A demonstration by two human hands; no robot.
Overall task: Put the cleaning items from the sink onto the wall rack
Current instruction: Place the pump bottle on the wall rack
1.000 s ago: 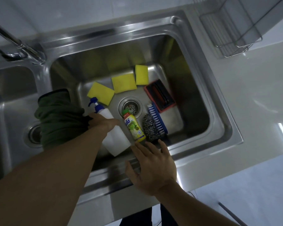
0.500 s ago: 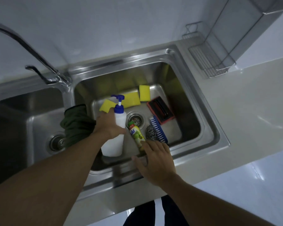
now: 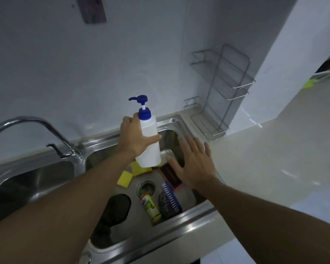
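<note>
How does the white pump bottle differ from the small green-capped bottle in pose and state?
The white pump bottle is upright, held above the sink by the left hand; the green-capped bottle lies flat in the sink, untouched. The pump bottle looks larger and plain; the other bears a label.

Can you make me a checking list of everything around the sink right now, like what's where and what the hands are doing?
Surface: steel sink, pale counter to its right.
Job's things: white pump bottle lifted above the basin; yellow sponges, small green-label bottle, steel scourer, blue brush, red-edged black item and dark cloth lie in the basin; wall rack looks bare.
Clutter: nothing seen.
Hands: left hand grips the pump bottle; right hand open, fingers spread, holding nothing.
Cables: nothing seen.
Surroundings: tap, white wall.
</note>
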